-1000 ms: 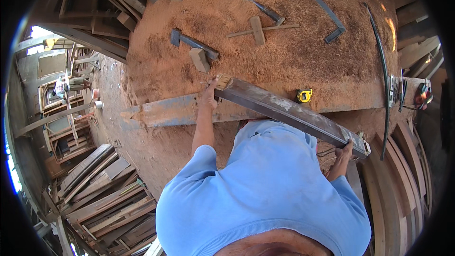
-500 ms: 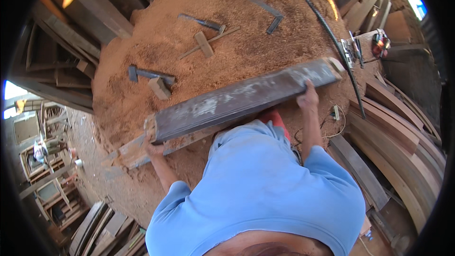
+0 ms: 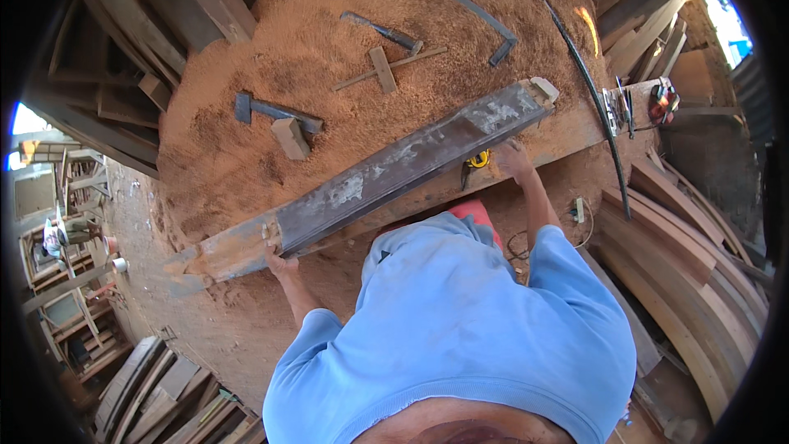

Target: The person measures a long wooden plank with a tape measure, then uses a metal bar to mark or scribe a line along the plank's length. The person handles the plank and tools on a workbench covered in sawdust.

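A long dark board (image 3: 411, 160) with pale patches and light wooden ends lies diagonally along a weathered bench plank (image 3: 579, 127). My left hand (image 3: 279, 256) grips the board's near-left end. My right hand (image 3: 516, 160) is just below the board, toward its right end, apart from it with loosely spread fingers. Beside it sits a yellow-and-black tape measure (image 3: 478, 160), partly under the board's edge. Beyond, on reddish sawdust, lie a hammer (image 3: 279, 113) by a wooden block (image 3: 290, 140), a chisel-like tool (image 3: 378, 30), crossed sticks (image 3: 383, 71) and a metal square (image 3: 481, 12).
A curved black strip (image 3: 588, 90) crosses the bench near metal tools (image 3: 620, 107) and a red tool (image 3: 662, 103). Stacked curved timbers (image 3: 682, 288) stand at the right, more planks (image 3: 148, 382) at lower left, and a cord (image 3: 522, 247) lies below. A person (image 3: 56, 237) is far left.
The board has shifted up and slightly left, showing the tape measure again. My right hand has let go and dropped below the board; my left hand still holds its end.
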`<state>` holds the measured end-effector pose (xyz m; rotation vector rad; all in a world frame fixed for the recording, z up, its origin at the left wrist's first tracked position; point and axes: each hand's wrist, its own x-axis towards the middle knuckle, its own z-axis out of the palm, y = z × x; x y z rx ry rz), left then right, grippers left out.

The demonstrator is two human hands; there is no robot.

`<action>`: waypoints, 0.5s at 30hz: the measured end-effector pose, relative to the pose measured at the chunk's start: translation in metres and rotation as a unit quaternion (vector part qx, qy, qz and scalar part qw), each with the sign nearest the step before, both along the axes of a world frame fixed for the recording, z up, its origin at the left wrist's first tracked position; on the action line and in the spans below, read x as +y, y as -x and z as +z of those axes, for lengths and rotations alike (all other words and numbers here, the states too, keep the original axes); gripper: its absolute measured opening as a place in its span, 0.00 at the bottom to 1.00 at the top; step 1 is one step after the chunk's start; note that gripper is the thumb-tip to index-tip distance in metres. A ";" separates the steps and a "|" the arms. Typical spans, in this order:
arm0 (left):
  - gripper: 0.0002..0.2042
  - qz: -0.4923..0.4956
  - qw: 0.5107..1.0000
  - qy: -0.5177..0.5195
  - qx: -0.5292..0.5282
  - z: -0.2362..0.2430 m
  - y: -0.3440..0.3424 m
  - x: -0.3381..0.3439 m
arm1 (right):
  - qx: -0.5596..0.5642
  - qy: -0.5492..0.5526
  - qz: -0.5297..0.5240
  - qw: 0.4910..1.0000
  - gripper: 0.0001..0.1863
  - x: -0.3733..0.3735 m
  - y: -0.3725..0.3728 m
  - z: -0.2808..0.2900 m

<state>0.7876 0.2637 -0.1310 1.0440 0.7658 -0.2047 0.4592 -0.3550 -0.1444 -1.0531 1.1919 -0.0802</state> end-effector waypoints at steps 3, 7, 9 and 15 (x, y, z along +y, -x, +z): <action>0.19 -0.007 1.000 0.013 -0.008 -0.004 0.000 0.005 | 0.215 0.335 0.301 0.867 0.41 0.017 0.009 -0.010; 0.17 -0.014 1.000 0.009 0.018 -0.001 -0.003 0.008 | 0.237 0.446 0.277 0.817 0.42 0.062 -0.018 -0.030; 0.17 -0.025 1.000 0.005 0.017 0.003 -0.002 0.005 | 0.272 0.444 0.289 0.803 0.38 0.072 -0.037 -0.038; 0.18 -0.033 0.986 -0.126 0.104 0.018 0.001 -0.001 | 0.354 0.413 0.339 0.767 0.32 0.083 -0.055 -0.050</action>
